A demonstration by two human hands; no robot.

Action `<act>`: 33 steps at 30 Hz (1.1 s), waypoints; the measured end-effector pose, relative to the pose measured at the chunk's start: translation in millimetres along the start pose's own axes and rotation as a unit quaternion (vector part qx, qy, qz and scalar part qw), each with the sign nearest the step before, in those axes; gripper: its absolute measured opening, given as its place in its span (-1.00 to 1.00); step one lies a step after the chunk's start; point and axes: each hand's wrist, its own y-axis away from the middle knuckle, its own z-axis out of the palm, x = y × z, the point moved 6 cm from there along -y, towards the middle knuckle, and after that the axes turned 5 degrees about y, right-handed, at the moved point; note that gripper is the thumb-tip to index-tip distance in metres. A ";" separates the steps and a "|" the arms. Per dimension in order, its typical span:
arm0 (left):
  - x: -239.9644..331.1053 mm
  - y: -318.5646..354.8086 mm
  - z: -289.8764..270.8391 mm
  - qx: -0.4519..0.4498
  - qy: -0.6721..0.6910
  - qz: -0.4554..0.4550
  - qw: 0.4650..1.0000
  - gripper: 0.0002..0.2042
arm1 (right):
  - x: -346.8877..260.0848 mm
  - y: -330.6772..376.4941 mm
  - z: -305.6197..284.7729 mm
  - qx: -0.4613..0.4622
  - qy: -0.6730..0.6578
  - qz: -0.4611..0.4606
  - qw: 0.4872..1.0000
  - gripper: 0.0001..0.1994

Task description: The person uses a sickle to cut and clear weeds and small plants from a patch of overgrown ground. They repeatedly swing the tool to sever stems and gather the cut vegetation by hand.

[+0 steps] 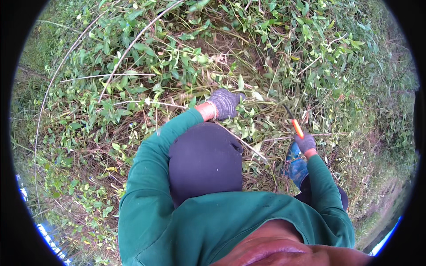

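Gripping one orange-handled tool (297, 128) in the right hand (306, 143); left hand (224, 104) in greenery (270, 33), can't tell if clenched.

- Brown earthen ground (223, 42), mostly covered
- Dense green leafy vines (175, 57) spread over it
- Dry brown stems (103, 150) tangled among them
- Thin pale straight stick (106, 76) across the vines

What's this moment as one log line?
left hand: gloved, among plants | right hand: gloved, holding orange-handled tool | boot: beside right hand
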 end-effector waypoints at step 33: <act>132.3 18.1 -158.7 0.135 -0.057 0.068 0.987 -0.23 | 63.0 111.1 -157.5 0.015 0.094 0.023 0.995 -0.58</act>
